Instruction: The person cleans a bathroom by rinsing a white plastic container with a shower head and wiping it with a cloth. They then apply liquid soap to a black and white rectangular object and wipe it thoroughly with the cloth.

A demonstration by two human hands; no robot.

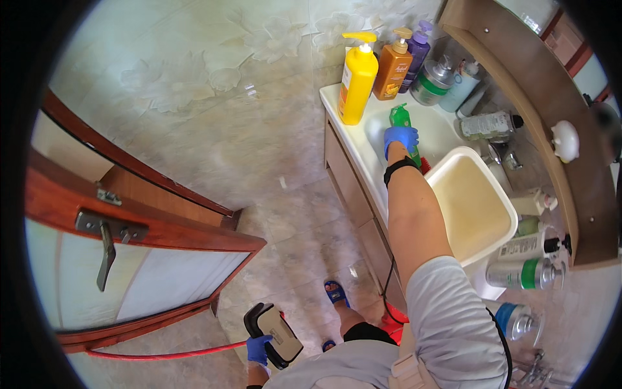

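Note:
My right hand [401, 139], in a blue glove, is closed around a green bottle or pouch [401, 116] over the white washbasin [435, 121]. A red brush-like thing [425, 166] shows partly beside its lower end. My left hand [259, 349], also blue-gloved, grips a black and beige tool head [278, 336], perhaps a dustpan, at its edge. A long red pole [170, 356] runs left from this hand; how it joins the head is hidden. An off-white plastic basin [474, 209], holding cloudy yellowish liquid, rests at the washbasin's near side, just past my right forearm.
Yellow [358, 87], orange [392, 68] and purple [417, 56] pump bottles stand along the counter's back edge. More bottles crowd around the faucet [493, 153]. A curved shelf [529, 102] overhangs the right side. A red-framed door [146, 233] stands ajar at left. A red container [394, 327] and black cable are near my feet.

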